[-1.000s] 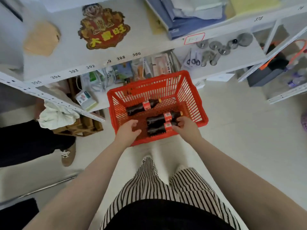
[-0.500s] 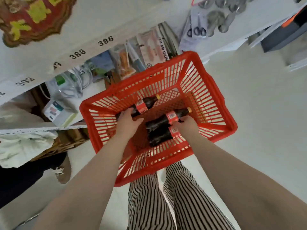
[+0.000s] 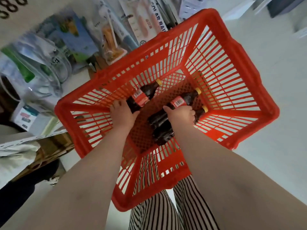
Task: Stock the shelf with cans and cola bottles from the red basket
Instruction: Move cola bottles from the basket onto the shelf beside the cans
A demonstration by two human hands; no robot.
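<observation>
Inside red basket [image 3: 235,52], left hand [image 3: 122,114] gripping one cola bottle [image 3: 141,98], right hand [image 3: 181,114] another [image 3: 159,120]

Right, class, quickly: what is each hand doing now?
Left hand: grips the far-left cola bottle.
Right hand: grips the near cola bottle, beside a third.

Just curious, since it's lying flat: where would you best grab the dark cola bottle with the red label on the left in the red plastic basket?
Around its dark lower body, from above. The cola bottle lies on its side in the red basket, yellow cap pointing away, so the body sits nearest. The left hand already grips there.
</observation>
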